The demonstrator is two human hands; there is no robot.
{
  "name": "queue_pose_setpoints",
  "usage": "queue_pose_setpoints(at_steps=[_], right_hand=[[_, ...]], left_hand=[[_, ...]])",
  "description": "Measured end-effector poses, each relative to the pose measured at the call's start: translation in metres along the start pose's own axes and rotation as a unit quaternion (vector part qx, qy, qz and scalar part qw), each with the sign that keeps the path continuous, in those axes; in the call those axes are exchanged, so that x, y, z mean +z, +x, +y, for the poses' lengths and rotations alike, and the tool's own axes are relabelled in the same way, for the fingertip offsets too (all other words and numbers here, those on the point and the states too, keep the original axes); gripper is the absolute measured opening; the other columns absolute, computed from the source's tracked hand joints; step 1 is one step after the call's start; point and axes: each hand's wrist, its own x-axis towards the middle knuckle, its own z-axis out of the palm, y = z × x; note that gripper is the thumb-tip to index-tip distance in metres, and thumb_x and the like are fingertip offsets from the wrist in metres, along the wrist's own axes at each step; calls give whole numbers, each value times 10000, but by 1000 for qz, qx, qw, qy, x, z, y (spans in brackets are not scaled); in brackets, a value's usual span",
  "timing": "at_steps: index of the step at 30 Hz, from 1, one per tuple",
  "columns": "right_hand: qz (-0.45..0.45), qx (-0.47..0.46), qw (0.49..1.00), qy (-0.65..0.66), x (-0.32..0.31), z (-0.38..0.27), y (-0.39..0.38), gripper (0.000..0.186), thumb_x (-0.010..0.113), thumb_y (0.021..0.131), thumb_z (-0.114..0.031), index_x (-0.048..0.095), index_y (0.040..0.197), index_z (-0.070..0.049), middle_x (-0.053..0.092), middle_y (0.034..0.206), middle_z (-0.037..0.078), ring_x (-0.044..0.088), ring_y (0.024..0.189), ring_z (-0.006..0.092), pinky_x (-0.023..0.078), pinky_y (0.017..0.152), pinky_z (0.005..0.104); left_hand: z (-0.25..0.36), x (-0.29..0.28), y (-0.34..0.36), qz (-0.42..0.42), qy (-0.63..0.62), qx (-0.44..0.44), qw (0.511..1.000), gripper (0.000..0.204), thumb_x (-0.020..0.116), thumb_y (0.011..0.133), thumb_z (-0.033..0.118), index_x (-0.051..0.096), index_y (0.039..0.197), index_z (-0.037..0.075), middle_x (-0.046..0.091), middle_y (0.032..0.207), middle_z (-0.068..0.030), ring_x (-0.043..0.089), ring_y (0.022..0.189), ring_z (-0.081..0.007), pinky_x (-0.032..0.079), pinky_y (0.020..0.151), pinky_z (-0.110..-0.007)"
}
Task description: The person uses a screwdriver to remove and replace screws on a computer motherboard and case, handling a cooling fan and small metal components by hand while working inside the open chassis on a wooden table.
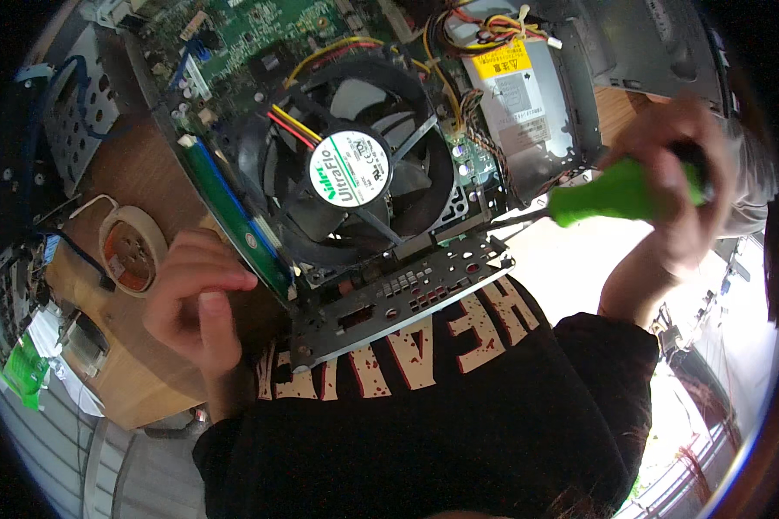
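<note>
My right hand [697,190] is closed round the bright green handle of a screwdriver [601,197], slightly blurred. Its dark shaft points left to the end of a perforated metal plate [407,294] on the near edge of a computer motherboard [251,43]; whether the tip touches is unclear. A large black fan [346,169] with a white round label sits on the board. My left hand [195,298] is beside the board's left edge, near a green memory module [247,233]. Its fingers are loosely curled, the thumb stands apart, and nothing shows in it.
A silver power supply [519,104] with a yellow label and bundled coloured wires lies at the back right. On the wooden table [138,363] to the left is a roll of tape [132,251]. A perforated metal case part [82,108] stands at the far left, with cables around it.
</note>
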Motion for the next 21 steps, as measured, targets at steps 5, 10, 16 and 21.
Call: queue_pose_setpoints(at_steps=[5, 10, 16, 21], right_hand=[[-5, 66, 997, 30, 6, -11, 17, 260, 819, 801, -190, 625, 803, -18, 594, 760, 30, 563, 688, 128, 408, 634, 266], [133, -40, 980, 140, -19, -2, 36, 443, 754, 900, -346, 559, 1145, -32, 692, 918, 185, 696, 806, 218, 549, 688, 295], [212, -74, 927, 302, -25, 1, 75, 684, 565, 988, -605, 534, 1335, -17, 625, 1156, 230, 596, 1133, 355, 430, 1055, 466], [2, -116, 866, 486, -23, -31, 106, 513, 614, 953, -469, 504, 1131, 0, 454, 1046, 136, 482, 1063, 286, 381, 1021, 504]], left_hand=[[4, -1, 6, 13, -11, 19, 1000, 217, 621, 978, 163, 688, 868, -12, 708, 792, -97, 615, 714, -219, 469, 696, -357], [9, -2, 8, 25, -26, 7, 999, 171, 647, 940, 128, 700, 851, -8, 723, 790, -86, 631, 701, -218, 478, 693, -342], [14, -6, 7, -7, -16, 20, 1000, 55, 707, 837, 45, 727, 869, 5, 723, 762, -91, 671, 735, -222, 510, 699, -338], [22, 1, 13, 20, 98, 68, 993, 130, 776, 793, 20, 750, 920, 28, 725, 801, -88, 684, 732, -243, 529, 702, -355]])
